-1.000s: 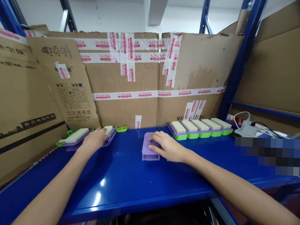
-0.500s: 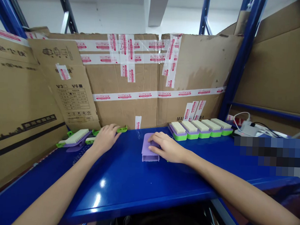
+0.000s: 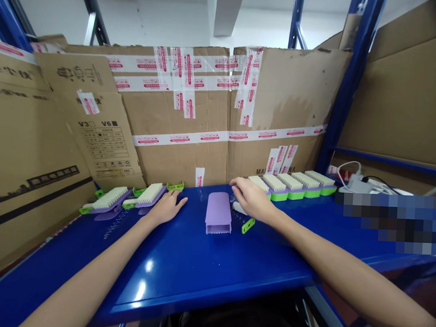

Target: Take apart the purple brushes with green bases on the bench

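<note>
A purple plastic shell (image 3: pixel 219 211) lies on the blue table between my hands, its hollow end facing me. My left hand (image 3: pixel 168 207) rests on the table with fingers apart, beside a brush part with cream bristles (image 3: pixel 149 193) and a green piece (image 3: pixel 175 186). My right hand (image 3: pixel 251 198) is over the table right of the shell, its fingers curled; what they hold, if anything, is hidden. Below it are a whitish part (image 3: pixel 239 208), a dark spring and a small green clip (image 3: pixel 248 226).
Several green and purple brushes (image 3: pixel 292 186) stand in a row at the back right, near a white charger with cables (image 3: pixel 357 183). Another brush part (image 3: pixel 110 200) and a spring (image 3: pixel 116 224) lie at the left. Cardboard (image 3: pixel 182 157) walls the blue table (image 3: pixel 184 273).
My right hand has left the purple shell and moved right and up. My left hand has shifted right and down, uncovering the second brush part.
</note>
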{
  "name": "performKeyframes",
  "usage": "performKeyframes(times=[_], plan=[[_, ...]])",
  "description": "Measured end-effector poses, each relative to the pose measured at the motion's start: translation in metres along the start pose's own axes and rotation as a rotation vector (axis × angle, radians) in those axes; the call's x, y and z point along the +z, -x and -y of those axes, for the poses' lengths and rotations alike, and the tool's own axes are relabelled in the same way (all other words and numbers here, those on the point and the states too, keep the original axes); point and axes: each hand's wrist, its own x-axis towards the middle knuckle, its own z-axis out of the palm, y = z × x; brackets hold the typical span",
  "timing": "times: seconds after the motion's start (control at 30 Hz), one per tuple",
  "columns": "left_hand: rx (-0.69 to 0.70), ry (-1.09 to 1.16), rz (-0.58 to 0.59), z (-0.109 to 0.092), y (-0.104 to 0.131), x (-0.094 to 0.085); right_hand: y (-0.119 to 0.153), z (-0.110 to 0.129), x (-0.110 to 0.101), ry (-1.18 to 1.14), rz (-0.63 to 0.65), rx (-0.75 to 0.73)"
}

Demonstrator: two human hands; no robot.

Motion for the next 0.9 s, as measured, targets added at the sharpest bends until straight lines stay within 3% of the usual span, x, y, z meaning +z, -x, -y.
performKeyframes(times=[0.17, 0.47, 0.67, 0.9], plan=[[-0.023, 0.009, 0.019, 0.000, -0.002, 0.002, -0.004, -0.005, -0.008, 0.178, 0.151, 0.134], [-0.004, 0.025, -0.019, -0.012, 0.004, -0.008, -0.004, -0.011, -0.013, 0.155, 0.326, -0.027], [0.043, 0.079, -0.076, -0.030, 0.013, -0.025, -0.004, -0.012, -0.019, 0.214, 0.340, -0.016], [0.044, 0.132, -0.142, -0.040, 0.016, -0.042, 0.000, -0.008, -0.005, 0.322, 0.385, 0.035]])
